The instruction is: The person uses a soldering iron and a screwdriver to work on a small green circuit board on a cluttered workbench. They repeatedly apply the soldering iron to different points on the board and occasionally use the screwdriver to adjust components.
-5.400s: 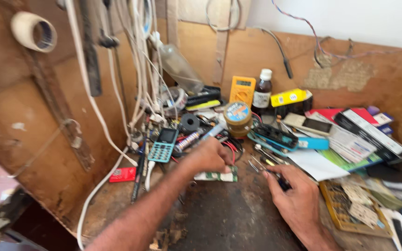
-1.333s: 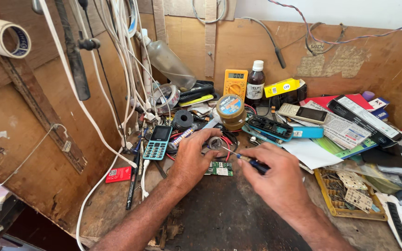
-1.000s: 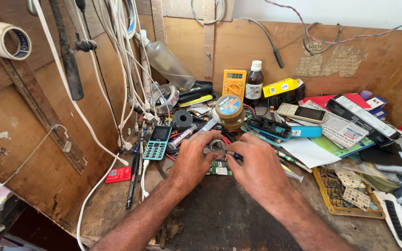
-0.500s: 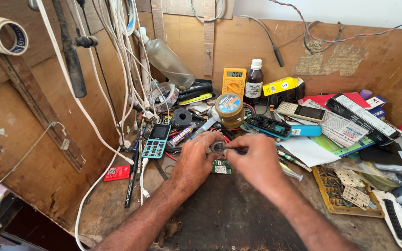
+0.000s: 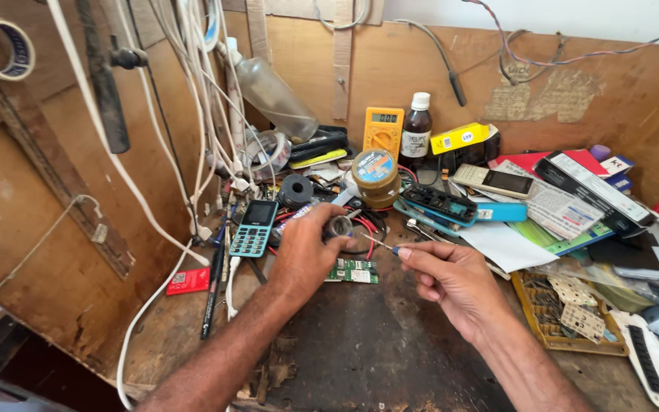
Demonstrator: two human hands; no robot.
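My left hand (image 5: pixel 305 258) rests over the cluttered wooden bench, its fingers curled around a small round silver part (image 5: pixel 339 226) with red and black wires beside it. A green circuit board (image 5: pixel 354 270) lies on the bench just under and to the right of that hand. My right hand (image 5: pixel 453 279) pinches a thin small screwdriver (image 5: pixel 380 245) with a blue handle. Its metal tip points left toward the silver part, a short gap away. The two hands are apart.
A teal keypad phone (image 5: pixel 253 227) and a red card (image 5: pixel 188 281) lie at the left. Behind stand a round tin (image 5: pixel 375 177), a yellow multimeter (image 5: pixel 383 131) and a brown bottle (image 5: pixel 416 136). White cables (image 5: pixel 192 91) hang down; phones, papers and a small basket (image 5: pixel 566 305) crowd the right.
Half a second ago both hands met over the silver part. My right hand has since drawn back to the right with the screwdriver; my left hand stays put.
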